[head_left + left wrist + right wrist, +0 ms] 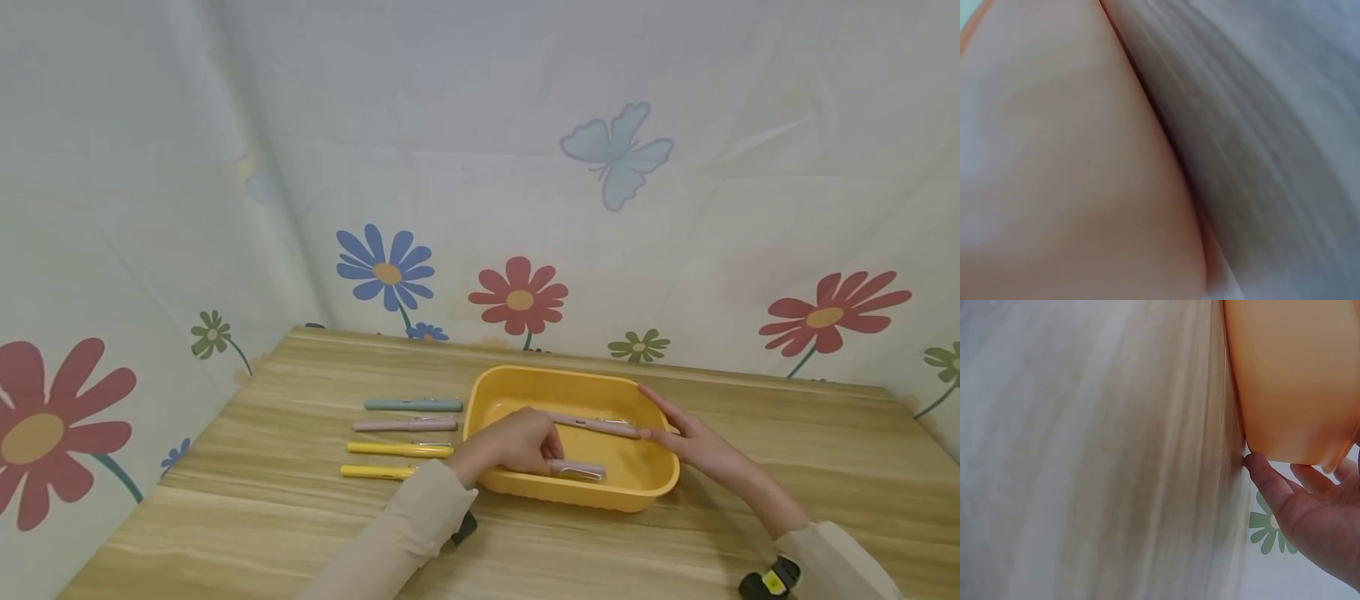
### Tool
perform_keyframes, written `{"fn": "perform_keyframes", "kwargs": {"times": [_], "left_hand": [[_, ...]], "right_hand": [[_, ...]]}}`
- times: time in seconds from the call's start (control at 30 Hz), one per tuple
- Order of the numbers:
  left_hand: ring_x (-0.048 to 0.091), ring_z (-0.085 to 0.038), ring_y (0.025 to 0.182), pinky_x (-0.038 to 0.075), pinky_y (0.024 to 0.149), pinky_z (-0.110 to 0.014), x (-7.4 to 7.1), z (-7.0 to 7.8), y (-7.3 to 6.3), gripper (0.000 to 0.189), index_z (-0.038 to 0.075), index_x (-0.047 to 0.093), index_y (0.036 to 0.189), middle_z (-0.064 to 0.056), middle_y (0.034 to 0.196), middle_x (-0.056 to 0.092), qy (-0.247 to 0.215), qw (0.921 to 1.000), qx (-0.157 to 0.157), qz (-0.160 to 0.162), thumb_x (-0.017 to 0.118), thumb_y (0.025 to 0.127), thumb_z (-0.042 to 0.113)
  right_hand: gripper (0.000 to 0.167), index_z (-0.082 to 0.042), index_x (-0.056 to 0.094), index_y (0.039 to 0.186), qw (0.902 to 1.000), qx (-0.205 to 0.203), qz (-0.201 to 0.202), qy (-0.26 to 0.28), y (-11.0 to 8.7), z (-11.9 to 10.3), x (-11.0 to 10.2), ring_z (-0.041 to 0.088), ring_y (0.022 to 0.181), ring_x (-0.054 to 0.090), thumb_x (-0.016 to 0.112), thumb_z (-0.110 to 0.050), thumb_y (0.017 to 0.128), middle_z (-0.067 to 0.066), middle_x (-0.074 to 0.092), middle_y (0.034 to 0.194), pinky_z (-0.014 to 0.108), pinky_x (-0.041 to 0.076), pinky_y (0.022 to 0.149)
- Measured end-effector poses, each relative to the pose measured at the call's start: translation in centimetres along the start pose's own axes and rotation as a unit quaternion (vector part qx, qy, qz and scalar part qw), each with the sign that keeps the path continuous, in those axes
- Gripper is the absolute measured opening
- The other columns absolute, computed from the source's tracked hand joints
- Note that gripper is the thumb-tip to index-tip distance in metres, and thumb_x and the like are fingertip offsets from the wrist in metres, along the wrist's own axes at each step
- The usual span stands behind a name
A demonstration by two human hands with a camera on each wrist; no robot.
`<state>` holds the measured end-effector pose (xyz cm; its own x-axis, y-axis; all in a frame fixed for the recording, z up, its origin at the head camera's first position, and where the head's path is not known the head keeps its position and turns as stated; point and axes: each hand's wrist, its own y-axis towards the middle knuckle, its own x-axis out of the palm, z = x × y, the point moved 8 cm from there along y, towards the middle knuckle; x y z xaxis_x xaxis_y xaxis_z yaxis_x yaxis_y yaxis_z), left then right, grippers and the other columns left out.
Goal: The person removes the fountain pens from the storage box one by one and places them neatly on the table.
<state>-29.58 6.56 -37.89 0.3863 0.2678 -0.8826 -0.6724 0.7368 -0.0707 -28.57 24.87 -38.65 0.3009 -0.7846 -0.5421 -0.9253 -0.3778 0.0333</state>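
A yellow plastic basket (570, 500) sits on the table with two pale pink pens inside. My left hand (521, 442) reaches over its left side and pinches the nearer pink pen (581, 470) with curled fingers, close to the basket floor. The other pink pen (600, 426) lies slanted toward the far side. At the right end, my right hand (701, 446) holds the basket's rim, thumb over the edge. In the right wrist view its fingers (1272, 487) touch the basket's outer wall (1297, 381). The left wrist view shows only skin and blurred table.
Left of the basket, a grey-green pen (412, 405), a pink pen (405, 425) and two yellow pens (397, 450) lie in a roughly parallel column on the wooden table (247, 517). A flower-patterned curtain (465, 167) hangs behind the table and along its left side.
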Motion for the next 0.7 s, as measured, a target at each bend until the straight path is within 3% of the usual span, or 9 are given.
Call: {"fn": "perform_keyframes", "kwargs": {"times": [0.33,0.7], "left_hand": [[0.051,-0.001,0.062,0.043,0.059,-0.013,-0.7,-0.2,-0.3,0.008,0.012,0.069,0.077,0.011,0.066,0.058,-0.019,0.9997,0.005,0.011,0.073,0.072,0.008],[0.052,-0.004,0.065,0.044,0.063,-0.015,-1.8,0.0,-1.0,0.013,0.014,0.067,0.081,0.01,0.07,0.058,-0.032,0.9993,-0.016,0.014,0.073,0.073,0.007]], "right_hand": [[0.063,-0.011,0.014,0.146,1.0,-0.003,-0.002,0.005,0.0,-0.1,0.1,0.047,0.132,0.009,0.048,-0.02,0.094,0.023,0.009,0.149,0.061,0.023,0.098],[0.063,-0.011,0.013,0.146,1.0,0.0,-0.002,0.003,0.1,0.0,0.1,0.046,0.133,0.006,0.048,-0.02,0.094,0.023,0.009,0.149,0.063,0.017,0.099]]}}
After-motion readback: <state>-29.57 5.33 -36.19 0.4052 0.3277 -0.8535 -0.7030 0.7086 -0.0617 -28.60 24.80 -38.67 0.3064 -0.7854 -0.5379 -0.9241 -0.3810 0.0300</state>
